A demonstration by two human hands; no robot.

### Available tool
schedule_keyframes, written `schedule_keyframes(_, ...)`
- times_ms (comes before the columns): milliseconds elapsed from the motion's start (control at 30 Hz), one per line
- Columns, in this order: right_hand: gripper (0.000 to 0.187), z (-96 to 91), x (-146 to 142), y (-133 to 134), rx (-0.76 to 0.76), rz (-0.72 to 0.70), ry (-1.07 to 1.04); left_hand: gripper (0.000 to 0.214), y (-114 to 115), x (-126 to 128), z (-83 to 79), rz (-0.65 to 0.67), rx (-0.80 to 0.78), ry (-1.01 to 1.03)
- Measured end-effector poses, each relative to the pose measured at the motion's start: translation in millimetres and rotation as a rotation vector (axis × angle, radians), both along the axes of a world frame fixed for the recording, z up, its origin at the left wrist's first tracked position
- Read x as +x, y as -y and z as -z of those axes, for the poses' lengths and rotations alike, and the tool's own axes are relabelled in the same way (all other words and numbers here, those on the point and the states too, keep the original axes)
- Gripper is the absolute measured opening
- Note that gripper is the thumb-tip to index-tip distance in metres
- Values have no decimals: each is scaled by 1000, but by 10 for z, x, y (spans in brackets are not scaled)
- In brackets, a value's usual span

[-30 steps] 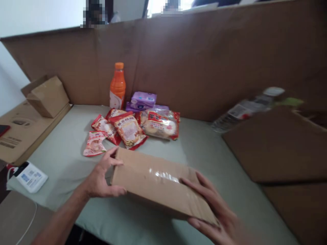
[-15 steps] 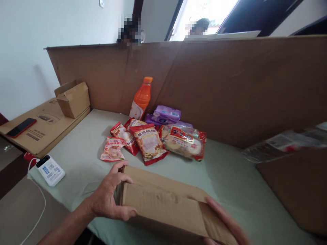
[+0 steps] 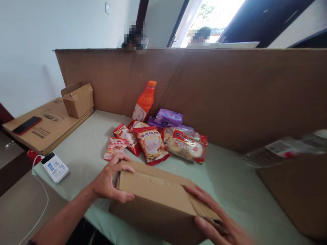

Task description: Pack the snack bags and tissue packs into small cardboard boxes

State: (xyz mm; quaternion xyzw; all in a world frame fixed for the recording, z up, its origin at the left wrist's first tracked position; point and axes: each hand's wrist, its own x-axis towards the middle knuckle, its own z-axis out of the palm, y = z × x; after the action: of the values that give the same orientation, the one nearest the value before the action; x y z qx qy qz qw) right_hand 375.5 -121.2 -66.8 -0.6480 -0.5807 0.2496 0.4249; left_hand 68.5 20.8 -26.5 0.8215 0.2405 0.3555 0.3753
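Opening (image 3: 217,15) overexposed; cardboard wall (image 3: 230,95) dim; clear bottle (image 3: 277,148) blurred.

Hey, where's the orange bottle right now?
In the head view, the orange bottle is a little left of centre, near the cardboard wall, with the purple packs just to its right and red snack bags in front.

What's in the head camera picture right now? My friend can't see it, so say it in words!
A person's left hand and right hand hold a cardboard box at opposite ends. Beyond it, snack packets, purple packs and an orange bottle sit on a pale green surface; a cardboard wall stands behind.
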Motion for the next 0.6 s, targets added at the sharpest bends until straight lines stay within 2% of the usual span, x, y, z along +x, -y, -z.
schedule_keyframes(133,67,-333,-274,-643,232,-188,-29,50,-77,-399,-334,-214,98,55)
schedule_keyframes(200,81,-505,-511,-988,358,-274,-81,47,-126,-692,-537,-397,213,22)
schedule_keyframes(267,86,-580,-739,-1252,419,-325,-157,43,-209,-1022,-714,-655,381,-40)
schedule_keyframes(333,79,-521,-891,-1393,411,-336,-225,39,-337,-1371,-849,-910,528,-107)
schedule_keyframes(433,65,-239,-914,-1383,328,-309,-288,37,-606,-1874,-953,-1131,604,-130)
schedule_keyframes(500,59,-20,-823,-1270,246,-263,-337,37,-822,-2145,-938,-1215,598,-127)
schedule_keyframes(600,54,224,-631,-1029,134,-117,-430,40,-1143,-2393,-780,-1291,548,-132)
